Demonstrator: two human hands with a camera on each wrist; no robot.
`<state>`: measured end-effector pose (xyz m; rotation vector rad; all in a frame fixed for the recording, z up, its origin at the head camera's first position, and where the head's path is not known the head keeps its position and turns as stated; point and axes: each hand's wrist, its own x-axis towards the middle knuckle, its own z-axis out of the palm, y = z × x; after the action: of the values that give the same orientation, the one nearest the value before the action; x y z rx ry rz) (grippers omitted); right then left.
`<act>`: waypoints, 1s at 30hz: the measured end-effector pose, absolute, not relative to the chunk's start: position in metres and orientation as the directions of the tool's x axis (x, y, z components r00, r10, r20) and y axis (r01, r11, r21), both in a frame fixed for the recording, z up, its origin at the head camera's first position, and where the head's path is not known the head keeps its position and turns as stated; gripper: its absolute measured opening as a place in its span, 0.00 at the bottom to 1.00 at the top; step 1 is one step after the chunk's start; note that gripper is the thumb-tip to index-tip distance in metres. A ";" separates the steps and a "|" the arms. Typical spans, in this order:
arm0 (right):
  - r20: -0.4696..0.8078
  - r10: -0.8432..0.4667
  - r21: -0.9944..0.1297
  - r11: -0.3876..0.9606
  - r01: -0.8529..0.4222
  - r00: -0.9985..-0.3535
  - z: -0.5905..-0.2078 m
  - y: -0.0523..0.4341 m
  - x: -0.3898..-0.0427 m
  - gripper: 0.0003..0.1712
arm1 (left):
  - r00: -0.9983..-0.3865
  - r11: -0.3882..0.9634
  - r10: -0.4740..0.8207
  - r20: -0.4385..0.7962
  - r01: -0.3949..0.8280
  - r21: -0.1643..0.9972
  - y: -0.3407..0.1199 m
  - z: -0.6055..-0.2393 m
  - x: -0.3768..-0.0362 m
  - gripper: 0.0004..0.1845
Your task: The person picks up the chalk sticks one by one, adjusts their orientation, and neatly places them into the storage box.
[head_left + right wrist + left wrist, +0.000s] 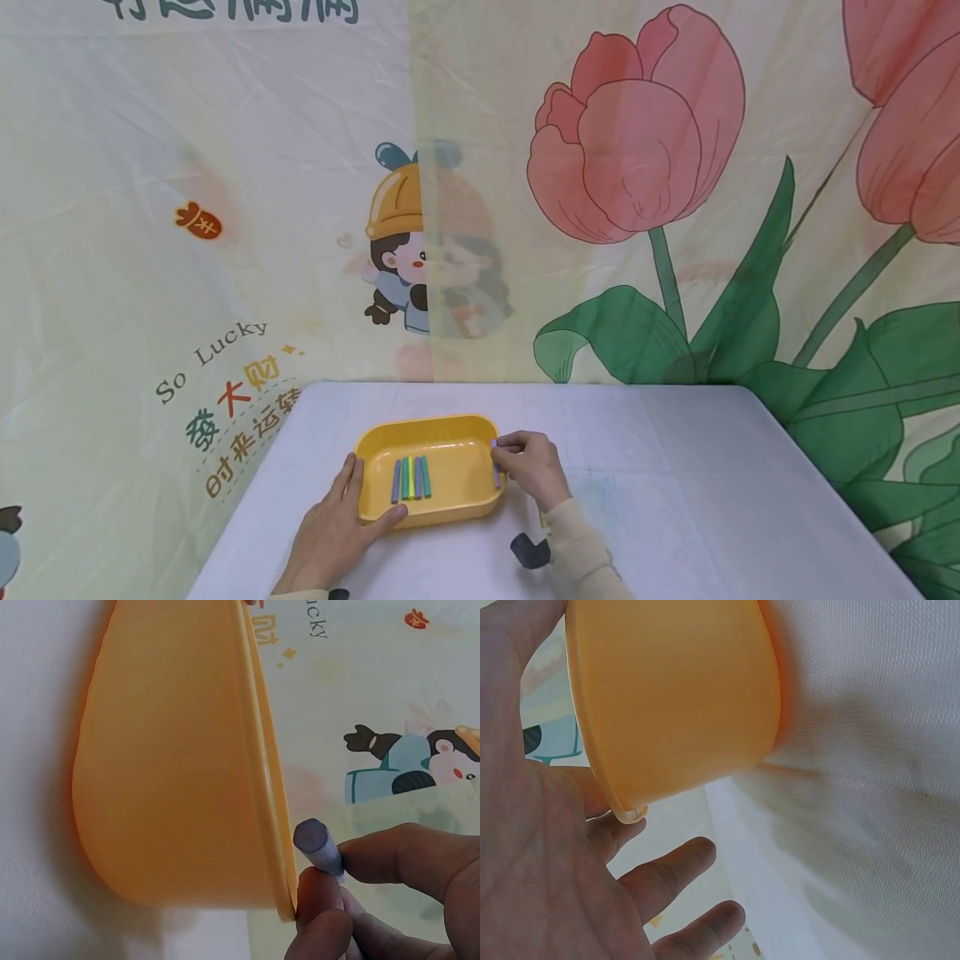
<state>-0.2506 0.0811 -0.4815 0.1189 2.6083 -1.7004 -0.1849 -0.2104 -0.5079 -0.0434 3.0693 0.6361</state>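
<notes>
A yellow plastic tray with raised walls stands on the table. Toward its left side, several thin sticks in purple, green and yellow lie side by side. My left hand rests against the tray's front left corner, thumb on the front rim and extended fingers along the left side. Over the right rim, my right hand pinches a purple stick between thumb and fingertips. That stick has a flat, angular end and looks like chalk or a crayon; I cannot tell which.
A white cloth covers the table. Behind the table hangs a printed curtain with tulips and cartoon figures. A dark curved piece shows beside the right wrist.
</notes>
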 end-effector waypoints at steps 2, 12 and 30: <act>-0.060 0.043 -0.911 0.407 0.072 -0.997 -0.481 0.077 -0.251 0.15 | -1.000 0.918 -0.024 -0.011 -0.026 0.396 -0.211 -0.508 -0.185 0.68; -0.044 0.020 -0.903 0.427 0.048 -0.999 -0.475 0.058 -0.255 0.14 | -1.000 0.916 -0.030 -0.007 -0.030 0.399 -0.211 -0.508 -0.186 0.68; -0.019 -0.041 -0.922 0.388 0.001 -0.999 -0.471 0.025 -0.270 0.10 | -1.000 0.918 -0.022 -0.009 -0.024 0.396 -0.211 -0.508 -0.185 0.68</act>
<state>-0.2700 0.0251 -0.4712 -0.0372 2.5849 -1.7161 -0.1854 -0.2110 -0.5077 -0.0368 3.0721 0.6347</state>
